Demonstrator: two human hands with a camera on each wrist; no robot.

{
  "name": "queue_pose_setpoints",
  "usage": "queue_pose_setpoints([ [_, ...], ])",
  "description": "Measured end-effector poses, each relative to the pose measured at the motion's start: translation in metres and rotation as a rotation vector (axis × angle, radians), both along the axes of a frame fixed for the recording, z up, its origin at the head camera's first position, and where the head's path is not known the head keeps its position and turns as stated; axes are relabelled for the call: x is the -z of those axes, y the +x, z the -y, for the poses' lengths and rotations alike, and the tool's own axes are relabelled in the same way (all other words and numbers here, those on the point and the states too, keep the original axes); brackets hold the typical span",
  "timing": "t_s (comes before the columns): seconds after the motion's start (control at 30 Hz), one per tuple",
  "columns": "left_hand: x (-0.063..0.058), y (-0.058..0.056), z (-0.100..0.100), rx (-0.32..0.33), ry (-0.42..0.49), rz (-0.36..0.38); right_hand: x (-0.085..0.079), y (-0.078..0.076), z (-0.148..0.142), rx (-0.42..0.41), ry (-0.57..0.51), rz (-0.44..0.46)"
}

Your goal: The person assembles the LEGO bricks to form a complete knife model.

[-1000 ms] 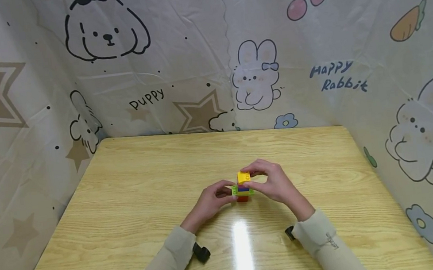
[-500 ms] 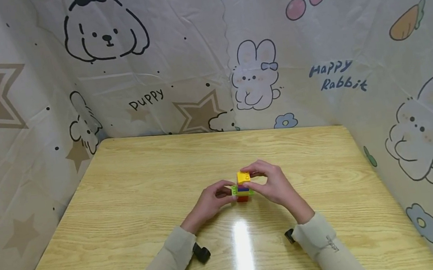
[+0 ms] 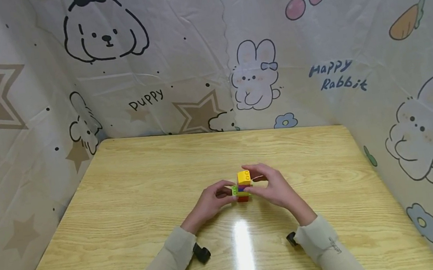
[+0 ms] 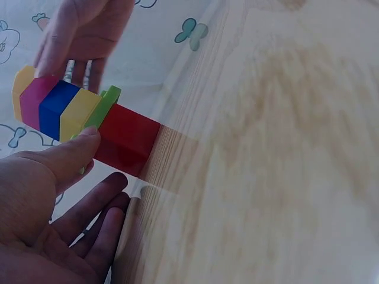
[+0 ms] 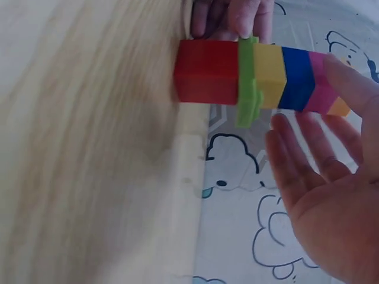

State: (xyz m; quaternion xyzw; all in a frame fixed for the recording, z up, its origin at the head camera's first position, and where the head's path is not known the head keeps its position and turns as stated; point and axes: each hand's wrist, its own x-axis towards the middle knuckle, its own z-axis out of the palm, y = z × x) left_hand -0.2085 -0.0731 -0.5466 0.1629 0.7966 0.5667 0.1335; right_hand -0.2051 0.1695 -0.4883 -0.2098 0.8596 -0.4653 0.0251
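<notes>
A tower of toy building bricks (image 3: pixel 242 199) stands upright on the wooden table. From the bottom it has a red brick (image 5: pixel 207 71), a wider light green plate (image 5: pixel 246 89), and yellow, blue (image 5: pixel 297 80) and pink bricks. A yellow brick (image 3: pixel 243 177) with a sloped front tops it. My left hand (image 3: pixel 213 200) pinches the tower at the green plate, between thumb and index finger. Around the upper right side is my right hand (image 3: pixel 272 185), its thumb beside the pink and blue bricks. Its other fingers are spread loosely apart from the tower in the right wrist view.
The wooden table (image 3: pixel 156 168) extends on all sides of the tower. Behind and beside it hang pale printed curtains (image 3: pixel 192 66). A black wrist camera (image 3: pixel 202 253) sits at the left cuff, another (image 3: pixel 291 238) at the right.
My right hand has loosened from the yellow top brick; its thumb has slid lower and its fingers have parted. The left hand and the tower have stayed in place.
</notes>
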Motion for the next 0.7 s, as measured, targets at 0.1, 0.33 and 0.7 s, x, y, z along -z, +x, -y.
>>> queue_pose_setpoints([
  [0.1, -0.001, 0.0, 0.0, 0.0, 0.002, 0.002, 0.006, 0.001, -0.003, -0.001, 0.014, 0.049],
  [0.33, 0.0, 0.0, 0.001, -0.003, 0.0, 0.01, 0.02, 0.002, -0.01, -0.017, 0.052, 0.121],
  [0.7, 0.001, 0.0, -0.001, -0.018, 0.01, 0.024, 0.024, 0.001, -0.012, -0.002, 0.122, 0.125],
])
